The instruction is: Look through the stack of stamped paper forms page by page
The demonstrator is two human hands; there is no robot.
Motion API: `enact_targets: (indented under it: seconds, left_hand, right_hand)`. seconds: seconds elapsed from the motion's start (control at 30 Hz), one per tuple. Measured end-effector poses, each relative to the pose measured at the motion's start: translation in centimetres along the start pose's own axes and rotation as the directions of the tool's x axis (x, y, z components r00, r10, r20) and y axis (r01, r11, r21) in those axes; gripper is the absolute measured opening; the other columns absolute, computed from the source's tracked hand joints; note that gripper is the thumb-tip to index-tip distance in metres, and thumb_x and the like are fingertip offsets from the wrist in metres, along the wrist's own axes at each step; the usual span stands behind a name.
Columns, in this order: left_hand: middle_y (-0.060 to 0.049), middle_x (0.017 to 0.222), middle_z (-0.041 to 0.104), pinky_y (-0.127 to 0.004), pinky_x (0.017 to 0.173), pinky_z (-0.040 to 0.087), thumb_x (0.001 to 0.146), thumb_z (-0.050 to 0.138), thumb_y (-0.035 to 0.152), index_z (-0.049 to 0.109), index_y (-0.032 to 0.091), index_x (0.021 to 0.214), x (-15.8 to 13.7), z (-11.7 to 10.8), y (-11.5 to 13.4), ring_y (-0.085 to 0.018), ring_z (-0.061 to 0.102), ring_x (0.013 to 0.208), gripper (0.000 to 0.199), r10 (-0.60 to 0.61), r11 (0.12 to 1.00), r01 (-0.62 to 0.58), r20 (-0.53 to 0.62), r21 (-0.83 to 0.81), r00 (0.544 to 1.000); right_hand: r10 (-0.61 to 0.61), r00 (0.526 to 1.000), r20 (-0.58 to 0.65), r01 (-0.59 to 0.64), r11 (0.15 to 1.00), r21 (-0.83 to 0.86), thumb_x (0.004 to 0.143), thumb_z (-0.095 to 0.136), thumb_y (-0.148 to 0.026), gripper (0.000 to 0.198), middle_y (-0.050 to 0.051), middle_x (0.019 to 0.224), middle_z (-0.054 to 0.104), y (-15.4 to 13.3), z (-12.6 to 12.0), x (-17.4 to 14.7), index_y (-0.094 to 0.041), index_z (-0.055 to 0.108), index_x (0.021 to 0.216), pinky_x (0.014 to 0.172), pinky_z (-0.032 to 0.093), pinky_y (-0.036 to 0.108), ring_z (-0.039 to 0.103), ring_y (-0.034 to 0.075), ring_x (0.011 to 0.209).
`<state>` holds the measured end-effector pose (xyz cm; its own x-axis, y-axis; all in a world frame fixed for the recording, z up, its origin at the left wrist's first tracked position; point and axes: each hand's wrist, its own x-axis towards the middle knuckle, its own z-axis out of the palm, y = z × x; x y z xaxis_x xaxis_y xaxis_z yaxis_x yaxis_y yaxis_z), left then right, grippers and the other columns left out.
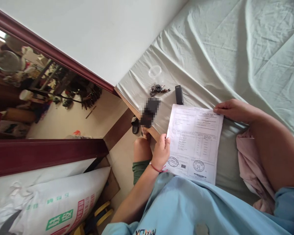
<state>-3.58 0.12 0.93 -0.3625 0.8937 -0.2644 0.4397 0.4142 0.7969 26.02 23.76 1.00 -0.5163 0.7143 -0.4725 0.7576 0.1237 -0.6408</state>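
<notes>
A printed paper form [194,143] with tables, text and two round stamps is held up in front of my body, above the bed. My left hand [161,150], with a red string bracelet at the wrist, pinches the form's left edge between thumb and fingers. At the upper right corner, my right hand [231,109] grips the same sheet, thumb on its front. Just beyond the form's top edge lies a small black box [178,95]. A bunch of keys [158,89] rests on the sheet farther left.
A clear plastic cup [156,73] is near the keys. A blurred-out dark patch [150,112] covers something at the bed's edge. Pink cloth [251,163] lies under my right arm. A white printed sack [61,202] stands lower left, a slipper [135,125] on the floor.
</notes>
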Motion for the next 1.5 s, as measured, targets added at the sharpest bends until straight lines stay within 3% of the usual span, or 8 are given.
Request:
enact_targets:
  seconds: [0.17,0.3,0.47,0.93,1.13,1.3,1.4,1.5]
  left_hand:
    - [-0.003,0.081,0.065,-0.033,0.074,0.04,0.105,0.05,0.025,0.055,0.027,0.088,-1.6,0.6,-1.1,-0.025,0.063,0.077,0.018,-0.01,0.99,0.019,-0.065,0.142,0.998]
    - [-0.003,0.081,0.066,-0.033,0.076,0.04,0.102,0.053,0.026,0.056,0.027,0.086,-1.3,0.5,-1.2,-0.025,0.063,0.08,0.017,-0.048,0.993,0.056,-0.074,0.103,0.996]
    - [-0.001,0.076,0.063,-0.031,0.074,0.04,0.099,0.059,0.026,0.056,0.025,0.078,-0.5,0.3,-0.8,-0.022,0.058,0.076,0.021,-0.079,0.997,0.079,-0.037,0.017,0.996]
    - [0.0,0.079,0.062,-0.029,0.075,0.045,0.101,0.047,0.024,0.055,0.022,0.08,1.3,1.5,-0.2,-0.019,0.061,0.083,0.023,-0.185,0.982,0.183,0.029,0.052,0.982]
    - [-0.001,0.077,0.063,-0.029,0.072,0.046,0.103,0.045,0.023,0.05,0.024,0.076,2.1,1.8,1.4,-0.02,0.062,0.08,0.027,-0.106,0.979,0.093,0.064,0.184,0.992]
    - [-0.003,0.07,0.067,-0.031,0.072,0.048,0.103,0.055,0.03,0.055,0.023,0.071,3.6,-0.7,2.7,-0.021,0.067,0.073,0.032,-0.042,0.885,-0.037,0.16,0.464,0.986]
    - [-0.003,0.076,0.074,-0.03,0.075,0.054,0.103,0.059,0.031,0.067,0.024,0.084,6.1,-2.2,3.3,-0.021,0.073,0.077,0.021,0.044,0.876,-0.085,0.097,0.475,0.994]
    - [-0.008,0.1,0.081,-0.035,0.087,0.06,0.104,0.06,0.03,0.073,0.023,0.106,9.8,-2.2,3.9,-0.022,0.078,0.092,0.015,0.236,0.889,-0.248,0.079,0.384,0.968]
  right_hand:
    - [0.004,0.999,-0.039,-0.006,0.999,-0.045,0.097,0.058,-0.043,0.03,0.005,0.094,0.08,-0.8,0.4,-0.2,-0.023,0.081,0.095,0.086,0.045,0.038,0.067,0.024,0.089]
    - [-0.036,0.995,-0.091,0.033,0.999,-0.036,0.097,0.06,-0.048,0.033,0.005,0.089,0.078,-1.1,1.1,-0.2,-0.023,0.081,0.098,0.083,0.046,0.037,0.066,0.024,0.085]
    - [-0.025,0.979,-0.201,0.02,0.999,-0.027,0.094,0.062,-0.045,0.027,0.004,0.077,0.074,-1.4,1.9,0.2,-0.025,0.077,0.083,0.078,0.048,0.037,0.065,0.024,0.079]
    - [0.05,0.932,-0.359,-0.023,0.997,0.079,0.09,0.064,-0.037,0.021,0.006,0.075,0.072,-2.4,1.8,0.8,-0.022,0.077,0.084,0.072,0.046,0.035,0.063,0.022,0.075]
    - [0.117,0.928,-0.353,-0.105,0.993,0.054,0.094,0.062,-0.036,0.022,0.005,0.08,0.071,-2.4,0.8,0.3,-0.019,0.075,0.088,0.074,0.042,0.032,0.056,0.018,0.076]
    - [0.081,0.941,-0.33,-0.071,0.997,0.042,0.094,0.06,-0.038,0.024,0.004,0.079,0.07,-1.9,0.6,0.4,-0.019,0.075,0.089,0.075,0.041,0.032,0.056,0.018,0.077]
    - [0.083,0.945,-0.316,-0.072,0.996,0.047,0.093,0.06,-0.039,0.026,0.004,0.08,0.071,-1.5,0.6,0.7,-0.02,0.076,0.09,0.076,0.042,0.032,0.058,0.019,0.079]
    - [0.078,0.949,-0.306,-0.066,0.997,0.05,0.092,0.061,-0.04,0.026,0.004,0.083,0.073,-1.1,0.5,0.9,-0.021,0.077,0.091,0.077,0.043,0.033,0.06,0.02,0.081]
